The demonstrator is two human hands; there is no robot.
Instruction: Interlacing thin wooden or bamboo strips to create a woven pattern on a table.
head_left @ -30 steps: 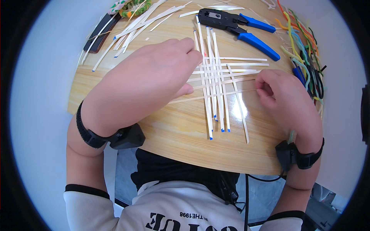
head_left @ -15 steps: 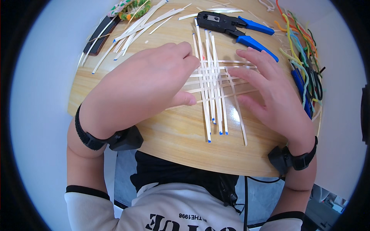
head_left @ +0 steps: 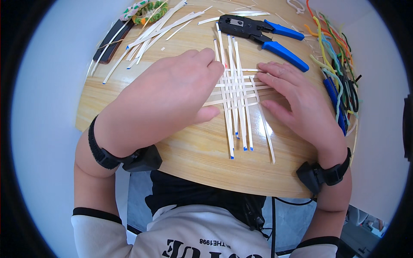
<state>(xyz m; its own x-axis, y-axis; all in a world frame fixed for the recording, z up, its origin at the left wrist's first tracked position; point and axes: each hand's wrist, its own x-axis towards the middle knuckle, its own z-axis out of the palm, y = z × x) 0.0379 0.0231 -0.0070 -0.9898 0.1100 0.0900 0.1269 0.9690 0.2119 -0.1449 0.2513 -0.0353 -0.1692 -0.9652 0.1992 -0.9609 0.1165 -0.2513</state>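
Pale flat strips with blue-marked ends (head_left: 234, 90) lie crossed in a loose weave on the wooden table, several lengthwise and several crosswise. My left hand (head_left: 172, 90) rests at the weave's left side, thumb stretched out below the crosswise strips and well apart from the bent fingers; its fingertips are partly hidden. At the right side, my right hand (head_left: 297, 92) is open, its fingers at the top crosswise strip and its thumb by the lowest one. One strip (head_left: 264, 127) slants away from the others, its near end towards the table's front edge.
A black crimping tool with blue handles (head_left: 269, 36) lies beyond the weave. More loose strips (head_left: 159, 28) are scattered at the far left, beside a dark block (head_left: 112, 41) and a green-and-orange braided ring (head_left: 150, 12). Coloured cords (head_left: 340, 64) pile along the right edge.
My right hand has shifted slightly left and its fingers have drawn closer to its thumb. The crosswise strips' right ends lie closer together. My left thumb has moved slightly.
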